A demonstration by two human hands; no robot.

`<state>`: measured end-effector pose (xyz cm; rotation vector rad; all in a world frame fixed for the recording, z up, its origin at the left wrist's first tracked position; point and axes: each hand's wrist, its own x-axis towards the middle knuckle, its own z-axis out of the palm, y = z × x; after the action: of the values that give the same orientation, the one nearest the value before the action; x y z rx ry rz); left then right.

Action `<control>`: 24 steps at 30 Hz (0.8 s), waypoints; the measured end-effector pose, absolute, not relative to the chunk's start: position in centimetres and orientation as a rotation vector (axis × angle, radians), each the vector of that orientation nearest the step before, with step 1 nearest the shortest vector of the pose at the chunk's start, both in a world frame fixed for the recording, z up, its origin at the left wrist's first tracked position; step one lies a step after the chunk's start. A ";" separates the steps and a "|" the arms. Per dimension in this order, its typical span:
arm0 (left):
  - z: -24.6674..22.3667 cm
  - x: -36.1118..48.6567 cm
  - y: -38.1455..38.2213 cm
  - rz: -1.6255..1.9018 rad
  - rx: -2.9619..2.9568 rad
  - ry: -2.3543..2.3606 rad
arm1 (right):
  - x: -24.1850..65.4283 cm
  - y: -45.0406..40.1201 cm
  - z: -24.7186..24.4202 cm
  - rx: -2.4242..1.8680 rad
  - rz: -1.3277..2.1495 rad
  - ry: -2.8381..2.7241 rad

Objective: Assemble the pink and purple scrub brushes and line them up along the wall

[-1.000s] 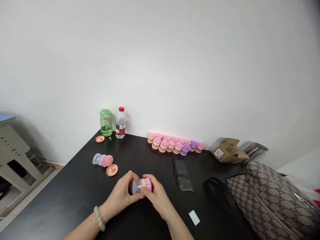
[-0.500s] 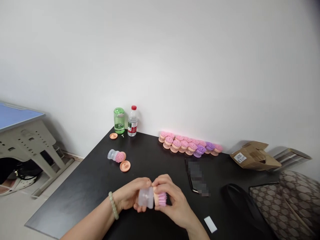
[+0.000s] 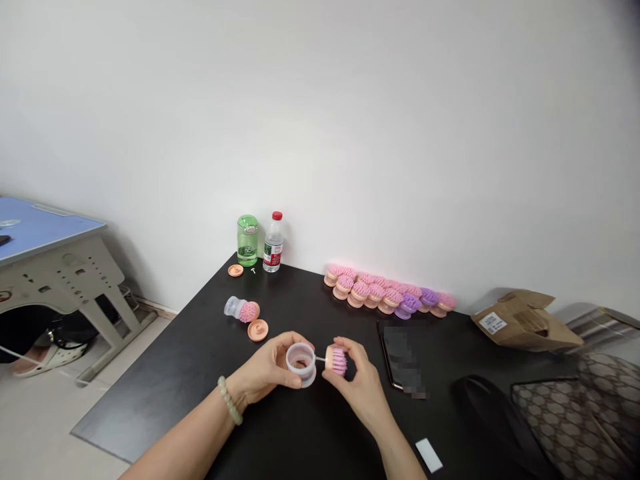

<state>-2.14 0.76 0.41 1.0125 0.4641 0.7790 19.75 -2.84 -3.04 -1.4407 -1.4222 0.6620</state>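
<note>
My left hand [image 3: 273, 367], with a beaded bracelet on its wrist, holds a clear plastic cup [image 3: 301, 365] whose round opening faces the camera. Fingers of my right hand [image 3: 353, 373] grip a pink bristle brush head [image 3: 336, 361] with a peach rim, bristles facing right. A thin pale stem spans the gap between brush head and cup. Left of the hands on the black table [image 3: 200, 373], a clear cup [image 3: 233, 307] lies beside a pink brush head [image 3: 249, 311] and a peach disc [image 3: 258, 330].
Several pink and purple brushes [image 3: 390, 293] stand in rows by the wall. A green container [image 3: 247, 241], a water bottle [image 3: 273, 247], another peach disc [image 3: 235, 270] and a small white piece are at the back left. Rightward are a phone [image 3: 400, 357], paper bag [image 3: 525, 320], patterned bag [image 3: 555, 413] and white card [image 3: 429, 455].
The cup in my left hand has turned its opening toward the camera. My right hand has moved the brush head away from the cup, exposing the stem. The view has shifted slightly left.
</note>
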 end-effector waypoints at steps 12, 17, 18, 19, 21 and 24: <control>-0.4 -2.0 1.1 1.019 1.343 0.619 | 18.2 -2.7 -4.0 -1.292 0.402 -1.722; -0.5 -1.6 1.0 1.022 1.504 0.668 | 18.1 -4.1 -2.5 -1.153 0.240 -1.743; -0.5 -1.6 0.9 1.016 1.526 0.669 | 17.9 -4.3 -2.3 -1.150 0.257 -1.752; -0.5 -1.5 0.8 1.012 1.539 0.663 | 17.7 -4.3 -2.2 -1.148 0.275 -1.758; -0.7 -1.4 0.7 1.012 1.531 0.624 | 17.5 -4.4 -2.0 -1.143 0.295 -1.762; -1.0 -1.2 0.6 1.000 1.442 0.540 | 17.4 -4.4 -1.8 -1.134 0.279 -1.758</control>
<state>-1.24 0.58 -1.03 1.4423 0.5404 0.9997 17.40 -4.37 -1.82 -1.1344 -1.7580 0.2789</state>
